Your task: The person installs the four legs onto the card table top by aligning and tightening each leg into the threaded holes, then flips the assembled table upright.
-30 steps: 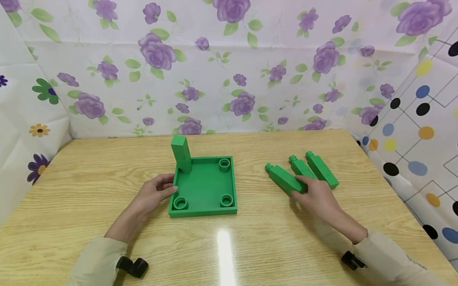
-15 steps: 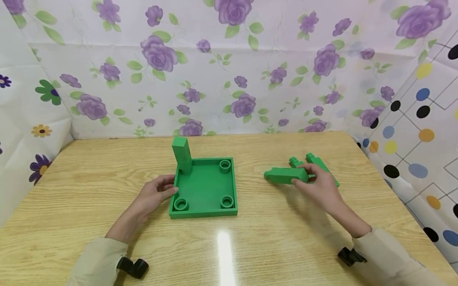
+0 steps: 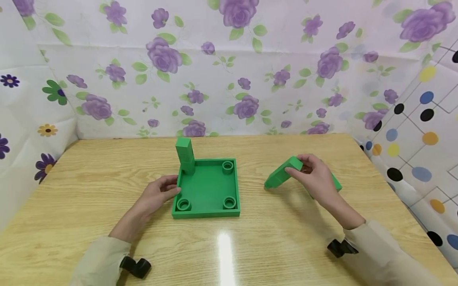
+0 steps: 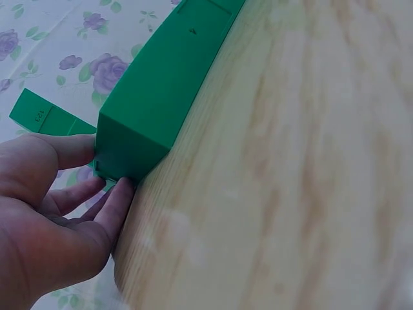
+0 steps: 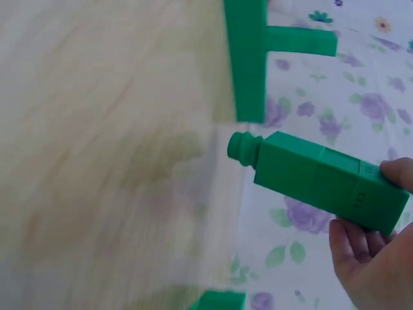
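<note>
A shallow green square tray point(image 3: 206, 214) lies on the table, with ring-shaped sockets at three corners, such as the near-left socket point(image 3: 184, 205). At its far-left corner stands an upright green square post point(image 3: 185, 154). My left hand point(image 3: 154, 196) holds the tray's left wall, thumb at the rim and fingers against the outer side. To the right, my right hand point(image 3: 317, 180) grips the broad end of another green post point(image 5: 322, 179). This post tilts, its narrow knobbed end pointing down to the left, near the tabletop; contact there cannot be told.
More green posts lie on the wooden table point(image 3: 136, 238), mostly hidden behind my right hand; part of one post point(image 3: 335, 182) shows. A flowered cloth point(image 3: 229, 79) hangs behind the table, and a dotted cloth point(image 3: 425, 159) borders its right side.
My right hand has lifted the post's broad end off the table and tipped it, so the knobbed end now points downward. My left hand stays at the tray's wall. The head view shifts slightly.
</note>
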`<state>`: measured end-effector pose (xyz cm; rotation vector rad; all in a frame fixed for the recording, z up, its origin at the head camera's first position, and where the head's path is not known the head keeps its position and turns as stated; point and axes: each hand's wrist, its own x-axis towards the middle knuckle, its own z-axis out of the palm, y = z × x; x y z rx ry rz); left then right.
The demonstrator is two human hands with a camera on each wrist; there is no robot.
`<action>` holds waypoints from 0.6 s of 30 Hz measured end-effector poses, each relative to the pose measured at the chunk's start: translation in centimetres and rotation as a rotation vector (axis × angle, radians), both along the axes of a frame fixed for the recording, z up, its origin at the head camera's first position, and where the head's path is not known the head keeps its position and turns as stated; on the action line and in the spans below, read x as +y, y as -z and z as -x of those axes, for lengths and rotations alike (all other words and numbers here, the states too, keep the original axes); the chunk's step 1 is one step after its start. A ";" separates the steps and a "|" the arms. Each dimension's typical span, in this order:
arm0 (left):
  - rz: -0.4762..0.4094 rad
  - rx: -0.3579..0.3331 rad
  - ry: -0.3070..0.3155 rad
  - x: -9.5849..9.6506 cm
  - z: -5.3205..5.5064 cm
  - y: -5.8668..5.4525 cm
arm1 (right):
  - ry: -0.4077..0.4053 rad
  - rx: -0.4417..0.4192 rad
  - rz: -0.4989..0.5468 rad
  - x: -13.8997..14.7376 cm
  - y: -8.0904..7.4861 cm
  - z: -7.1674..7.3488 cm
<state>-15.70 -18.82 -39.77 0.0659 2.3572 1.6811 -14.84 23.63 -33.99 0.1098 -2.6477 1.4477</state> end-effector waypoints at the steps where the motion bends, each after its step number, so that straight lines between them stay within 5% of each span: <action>1: 0.000 -0.001 0.003 0.0 0.0 0.0 | 0.000 -0.026 0.029 -0.2 -0.2 0.2; 7: -0.001 -0.006 0.011 0.0 0.0 0.0 | -0.015 -0.123 0.256 -1.5 -1.1 1.7; 18: -0.015 -0.012 0.004 0.2 -0.1 -0.2 | -0.047 -0.077 0.437 -4.6 -1.6 5.2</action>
